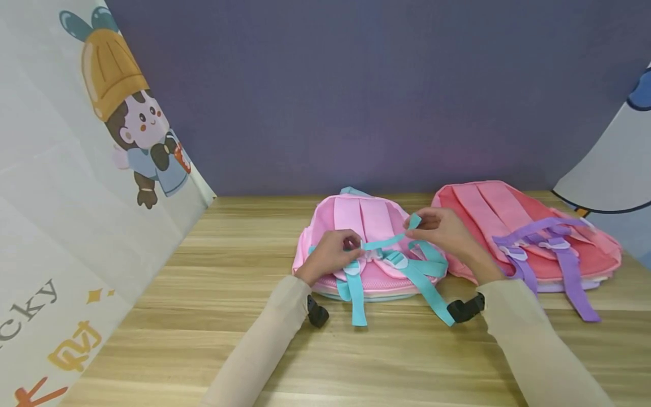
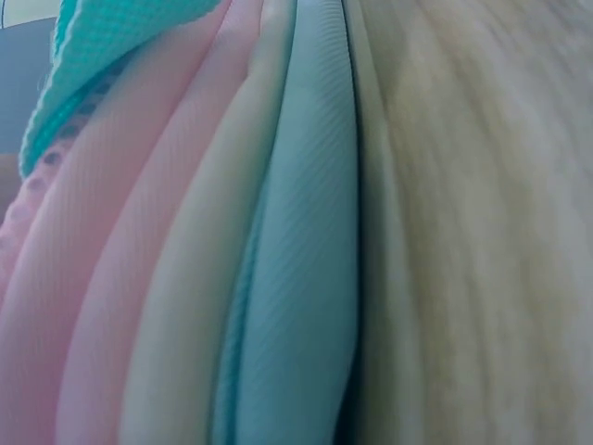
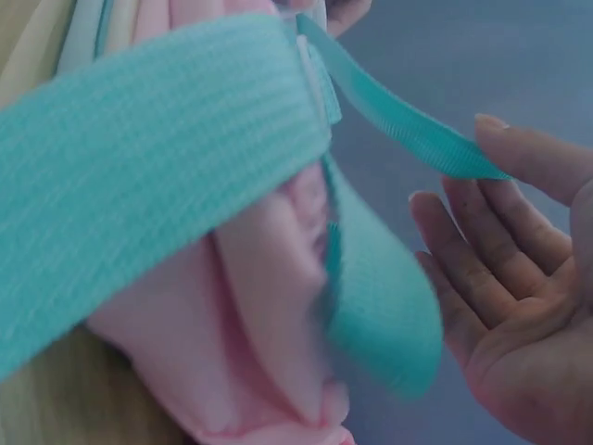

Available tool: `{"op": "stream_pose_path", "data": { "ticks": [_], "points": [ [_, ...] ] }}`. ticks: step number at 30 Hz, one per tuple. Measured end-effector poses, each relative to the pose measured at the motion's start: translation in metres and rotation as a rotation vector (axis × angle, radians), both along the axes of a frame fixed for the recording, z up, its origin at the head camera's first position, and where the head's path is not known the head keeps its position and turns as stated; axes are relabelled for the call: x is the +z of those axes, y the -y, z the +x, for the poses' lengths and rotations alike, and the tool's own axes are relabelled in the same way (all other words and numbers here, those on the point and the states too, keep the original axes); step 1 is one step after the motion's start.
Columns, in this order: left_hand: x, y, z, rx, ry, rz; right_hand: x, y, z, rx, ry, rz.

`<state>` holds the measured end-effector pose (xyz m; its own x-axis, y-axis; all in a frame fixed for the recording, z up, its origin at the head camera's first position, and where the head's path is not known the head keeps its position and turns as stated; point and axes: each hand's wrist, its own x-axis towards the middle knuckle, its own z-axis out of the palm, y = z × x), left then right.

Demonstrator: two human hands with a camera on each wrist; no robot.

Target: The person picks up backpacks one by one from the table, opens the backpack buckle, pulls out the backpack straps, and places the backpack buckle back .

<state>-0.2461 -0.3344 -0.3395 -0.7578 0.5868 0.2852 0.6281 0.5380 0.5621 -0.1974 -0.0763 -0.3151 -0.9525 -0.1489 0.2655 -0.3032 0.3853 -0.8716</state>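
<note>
A pink backpack (image 1: 347,217) lies on the table with its shoulder straps facing up. Over it, my right hand (image 1: 443,230) pinches a thin teal strap (image 1: 385,243) close to its free end, between thumb and fingertips. That strap runs left to my left hand (image 1: 330,252), whose thumb and forefinger pinch a small whitish buckle at its other end; the fingers partly hide it. In the right wrist view a wide teal webbing (image 3: 167,148) crosses in front of the bag. The left wrist view shows only the bag's layered side (image 2: 306,232) and teal webbing.
Right of the pink backpack, touching or nearly so, lies a coral-pink backpack (image 1: 488,226) with purple straps (image 1: 574,277). Loose teal webbing tails (image 1: 358,305) hang onto the wooden table (image 1: 213,294). A dark panel (image 1: 356,102) stands behind, with a printed sheet (image 1: 51,141) at left.
</note>
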Motion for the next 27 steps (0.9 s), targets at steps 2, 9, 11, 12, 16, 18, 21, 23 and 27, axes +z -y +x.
{"op": "stream_pose_path", "data": {
  "ticks": [2, 9, 11, 12, 16, 18, 21, 23, 27],
  "points": [
    [0.0, 0.0, 0.0, 0.001, 0.0, -0.002, -0.002, -0.002, 0.001, -0.003, -0.001, 0.008],
    [-0.001, 0.0, -0.001, 0.004, -0.003, -0.017, -0.012, -0.011, 0.002, -0.033, -0.055, 0.09],
    [0.0, 0.0, -0.001, 0.005, -0.001, -0.018, -0.015, -0.013, 0.002, -0.032, -0.057, 0.104],
    [0.0, 0.0, -0.001, 0.007, 0.0, -0.019, -0.016, -0.013, 0.001, -0.031, -0.055, 0.109],
    [0.0, 0.001, 0.0, 0.01, 0.005, -0.017, -0.022, -0.016, 0.0, -0.042, -0.042, 0.151],
    [0.001, 0.001, 0.0, 0.011, 0.005, -0.017, -0.023, -0.016, 0.0, -0.047, -0.048, 0.175],
    [0.001, 0.001, 0.0, 0.013, 0.009, -0.019, -0.025, -0.016, -0.001, -0.055, -0.053, 0.203],
    [0.001, 0.002, 0.001, 0.01, 0.009, -0.019, -0.027, -0.016, -0.001, -0.061, -0.053, 0.222],
    [0.002, 0.002, 0.001, 0.008, 0.008, -0.022, -0.029, -0.016, -0.001, -0.074, -0.047, 0.243]
  ]
}}
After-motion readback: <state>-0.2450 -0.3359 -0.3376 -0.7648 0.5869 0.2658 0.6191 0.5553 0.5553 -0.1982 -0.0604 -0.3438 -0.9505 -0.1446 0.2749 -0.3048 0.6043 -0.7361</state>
